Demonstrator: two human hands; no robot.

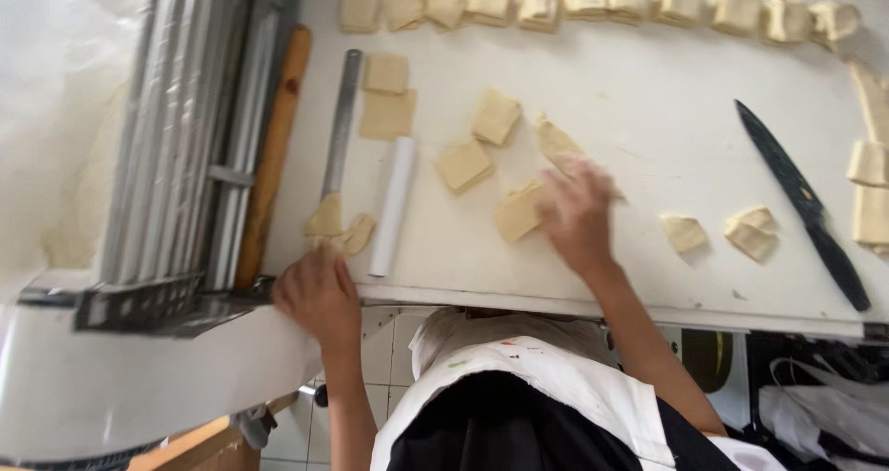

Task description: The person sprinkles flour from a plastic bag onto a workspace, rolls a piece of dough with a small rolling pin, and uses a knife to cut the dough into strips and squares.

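Soft dough squares (519,212) look limp; best lifted by edges. Right hand (576,213) spreads fingers over one; left hand (319,290) rests curled on scraps (338,230).

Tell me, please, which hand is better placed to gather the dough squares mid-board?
Right: the right hand lies over the dough squares, fingers touching one; the left hand rests at the board's edge, by scraps.

Our right hand (576,213) lies flat on dough squares (519,212) on the white worktop (648,138); our left hand (319,290) rests at its near edge, beside dough scraps (338,230) and a white roller (393,204)
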